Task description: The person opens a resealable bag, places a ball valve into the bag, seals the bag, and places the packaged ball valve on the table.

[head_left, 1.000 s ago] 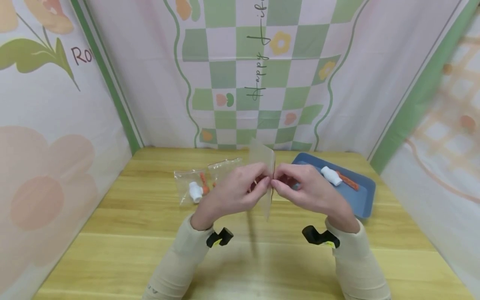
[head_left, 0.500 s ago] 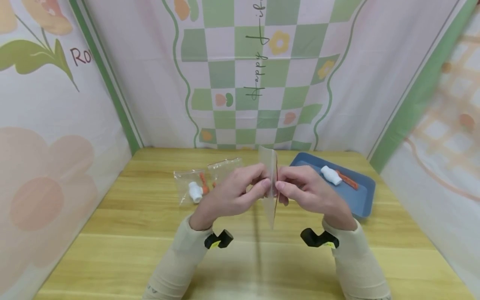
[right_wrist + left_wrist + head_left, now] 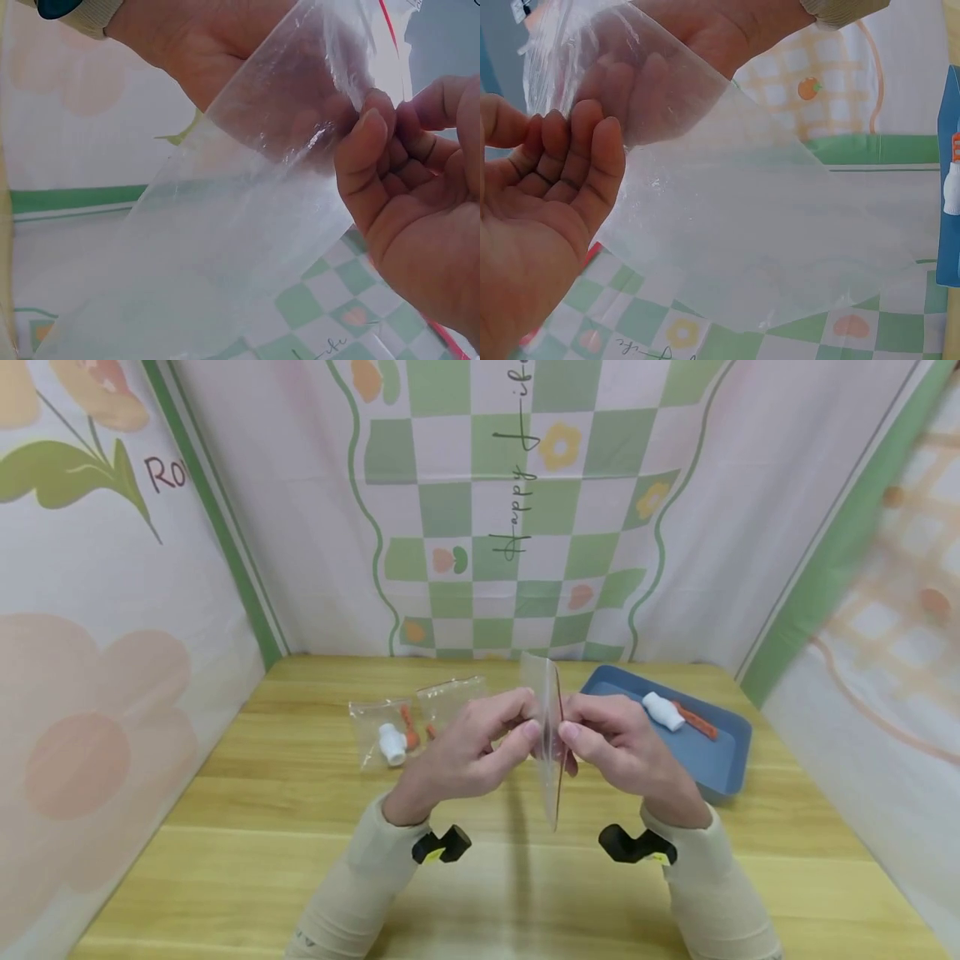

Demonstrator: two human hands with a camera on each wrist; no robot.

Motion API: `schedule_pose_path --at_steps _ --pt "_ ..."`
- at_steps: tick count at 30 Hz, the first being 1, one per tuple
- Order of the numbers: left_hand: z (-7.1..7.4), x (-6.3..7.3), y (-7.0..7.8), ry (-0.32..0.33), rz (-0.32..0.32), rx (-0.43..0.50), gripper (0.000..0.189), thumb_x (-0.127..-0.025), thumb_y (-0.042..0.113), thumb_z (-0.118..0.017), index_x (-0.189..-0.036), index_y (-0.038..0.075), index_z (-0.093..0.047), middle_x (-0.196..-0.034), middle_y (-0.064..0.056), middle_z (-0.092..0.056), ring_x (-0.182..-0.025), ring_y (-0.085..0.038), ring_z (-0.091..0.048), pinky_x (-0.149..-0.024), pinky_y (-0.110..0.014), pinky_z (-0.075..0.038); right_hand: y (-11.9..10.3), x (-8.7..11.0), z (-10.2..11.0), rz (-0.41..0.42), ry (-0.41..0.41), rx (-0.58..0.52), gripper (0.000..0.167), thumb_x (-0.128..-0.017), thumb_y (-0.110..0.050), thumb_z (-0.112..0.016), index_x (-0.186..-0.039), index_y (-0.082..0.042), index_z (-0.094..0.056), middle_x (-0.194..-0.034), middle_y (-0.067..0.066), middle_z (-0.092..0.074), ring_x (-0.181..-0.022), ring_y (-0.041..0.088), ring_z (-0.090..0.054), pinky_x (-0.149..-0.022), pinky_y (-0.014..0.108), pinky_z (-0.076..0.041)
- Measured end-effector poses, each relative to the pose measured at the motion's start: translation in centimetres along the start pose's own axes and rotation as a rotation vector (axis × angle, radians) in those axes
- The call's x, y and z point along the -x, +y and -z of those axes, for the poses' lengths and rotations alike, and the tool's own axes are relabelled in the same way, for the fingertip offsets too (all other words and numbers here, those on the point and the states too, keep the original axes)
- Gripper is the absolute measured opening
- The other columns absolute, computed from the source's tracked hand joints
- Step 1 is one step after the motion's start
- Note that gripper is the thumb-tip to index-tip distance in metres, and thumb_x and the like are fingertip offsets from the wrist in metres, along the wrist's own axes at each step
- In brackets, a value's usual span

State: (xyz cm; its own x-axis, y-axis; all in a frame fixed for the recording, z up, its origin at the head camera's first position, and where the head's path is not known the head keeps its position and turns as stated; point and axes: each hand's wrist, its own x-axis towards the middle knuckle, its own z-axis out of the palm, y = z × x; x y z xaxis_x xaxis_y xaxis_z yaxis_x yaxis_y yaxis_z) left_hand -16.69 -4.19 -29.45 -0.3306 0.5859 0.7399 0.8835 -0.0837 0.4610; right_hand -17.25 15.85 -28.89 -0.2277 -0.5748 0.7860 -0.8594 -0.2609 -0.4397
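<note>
A clear zip-lock bag [image 3: 549,785] with a red line along its mouth hangs between the two hands above the table. My left hand [image 3: 480,747] pinches one side of the mouth between thumb and fingers. On the opposite side, my right hand [image 3: 626,743] pinches the edge by the red line. The two layers stand slightly apart at the top. In the left wrist view the bag [image 3: 765,232] looks flat, with nothing visible inside, and the other hand shows through the plastic. The right wrist view shows the right hand's curled fingers [image 3: 367,142] at the mouth.
Back left lies a filled clear bag [image 3: 367,714] with a white barrel-shaped piece [image 3: 392,744] and orange parts. Another clear bag [image 3: 453,693] is partly hidden by the left hand. At right, a blue tray [image 3: 716,772] holds a white piece [image 3: 663,712] and an orange stick-like piece [image 3: 697,723].
The hands have moved slightly apart, the right one shifting right. The bag's mouth has parted, with the red-lined side now away from the other layer, and the bag sits a little further right.
</note>
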Motion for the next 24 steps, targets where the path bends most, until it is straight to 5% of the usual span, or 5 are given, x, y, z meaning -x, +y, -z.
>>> schedule_pose_path --at_steps 11,24 --pt "0.2 -0.1 -0.3 -0.024 -0.001 0.025 0.012 -0.095 -0.006 -0.047 -0.088 0.003 -0.052 -0.078 -0.006 -0.055 -0.073 -0.011 -0.056 -0.070 -0.021 -0.052 0.0 0.0 0.3 -0.013 0.003 0.004 0.024 -0.103 -0.007 -0.046 -0.082 0.000 -0.056 -0.067 0.005 -0.054 -0.056 0.008 -0.052 -0.051 0.018 -0.047" --pt "1.4 0.3 -1.0 -0.031 0.021 -0.050 0.012 -0.092 -0.002 -0.049 -0.085 0.005 -0.056 -0.078 -0.004 -0.061 -0.071 -0.007 -0.056 -0.069 -0.020 -0.051 -0.3 0.0 0.4 -0.103 0.105 0.234 0.024 -0.090 0.013 -0.047 -0.078 -0.004 -0.059 -0.069 0.004 -0.058 -0.059 0.004 -0.053 -0.053 0.017 -0.047"
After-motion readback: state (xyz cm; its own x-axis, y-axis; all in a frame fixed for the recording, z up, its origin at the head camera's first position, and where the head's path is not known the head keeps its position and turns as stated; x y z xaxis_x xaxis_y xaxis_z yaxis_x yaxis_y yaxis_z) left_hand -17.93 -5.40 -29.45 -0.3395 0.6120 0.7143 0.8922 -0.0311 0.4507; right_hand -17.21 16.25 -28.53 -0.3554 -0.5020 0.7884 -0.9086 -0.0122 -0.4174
